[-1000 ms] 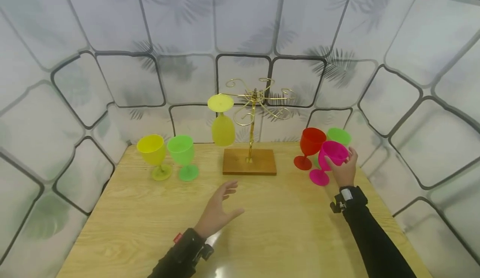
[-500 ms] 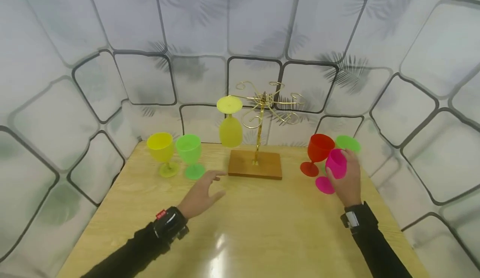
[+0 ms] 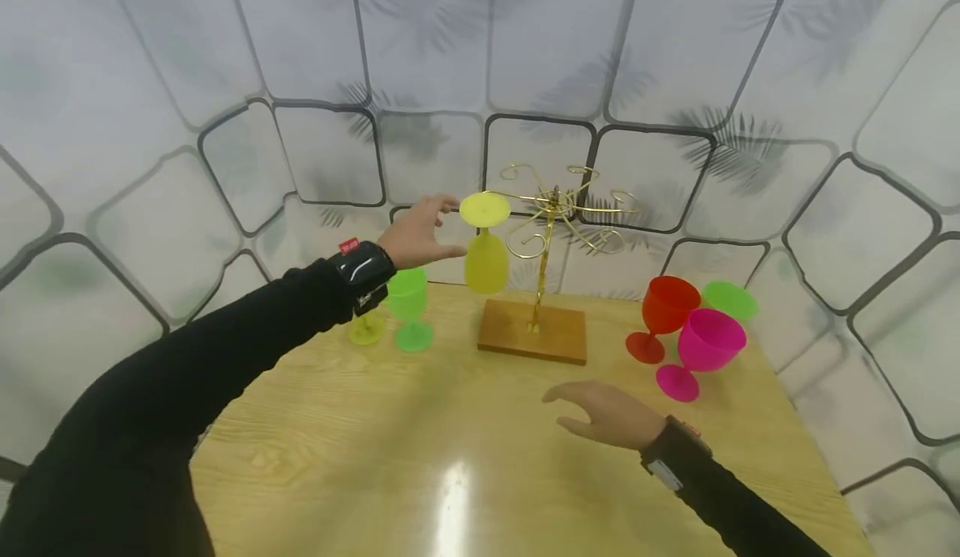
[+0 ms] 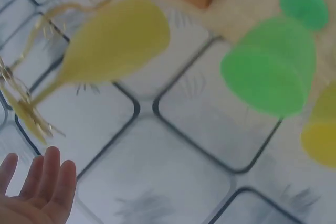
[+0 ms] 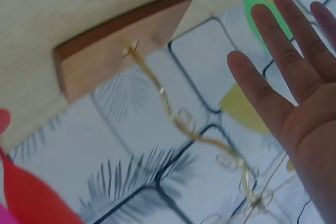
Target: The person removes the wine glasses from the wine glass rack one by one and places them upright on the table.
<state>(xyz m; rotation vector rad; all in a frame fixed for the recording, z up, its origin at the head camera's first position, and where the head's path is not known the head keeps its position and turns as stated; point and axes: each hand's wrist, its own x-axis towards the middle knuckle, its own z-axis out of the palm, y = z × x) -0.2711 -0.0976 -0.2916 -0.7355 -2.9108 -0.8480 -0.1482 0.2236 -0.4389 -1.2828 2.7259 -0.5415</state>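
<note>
A yellow goblet [image 3: 487,263] hangs upside down by its foot from a gold wire rack [image 3: 545,265] on a wooden base [image 3: 532,331]. Beside that goblet's foot, on its left, my left hand [image 3: 418,232] is raised with its fingers spread, holding nothing. In the left wrist view the same goblet [image 4: 123,40] is just beyond the fingertips. My right hand [image 3: 606,413] hovers over the table in front of the rack, its fingers extended and nothing in them. To its right stand a pink goblet [image 3: 711,341], a red goblet [image 3: 670,305] and a green goblet [image 3: 730,300] partly hidden behind the pink one.
Left of the rack, a second green goblet [image 3: 408,294] stands upright. A second yellow goblet [image 3: 366,329] is mostly covered by the left wrist. The wooden table [image 3: 360,432] backs onto a patterned curtain [image 3: 555,40] at the rear and sides.
My right hand has let go of the pink goblet and moved left toward the table's middle. My left hand has risen from above the table to beside the hanging yellow goblet.
</note>
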